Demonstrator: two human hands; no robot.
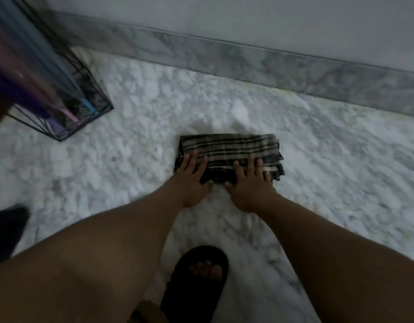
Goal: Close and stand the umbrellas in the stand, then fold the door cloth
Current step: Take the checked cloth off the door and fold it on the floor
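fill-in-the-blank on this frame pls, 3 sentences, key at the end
1. Both hands, the left hand and the right hand, press flat on the folded ____.
2. The closed umbrellas stand in the black wire ____.
3. The striped cloth lies on the ____ floor.

Missing words: cloth; stand; marble

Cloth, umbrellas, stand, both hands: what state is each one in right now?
Cloth: folded into a flat bundle, lying on the floor.
Umbrellas: closed, standing in the stand.
Stand: upright by the wall.
Left hand: flat, fingers straight, pressing the cloth.
Right hand: flat, fingers spread, pressing the cloth.
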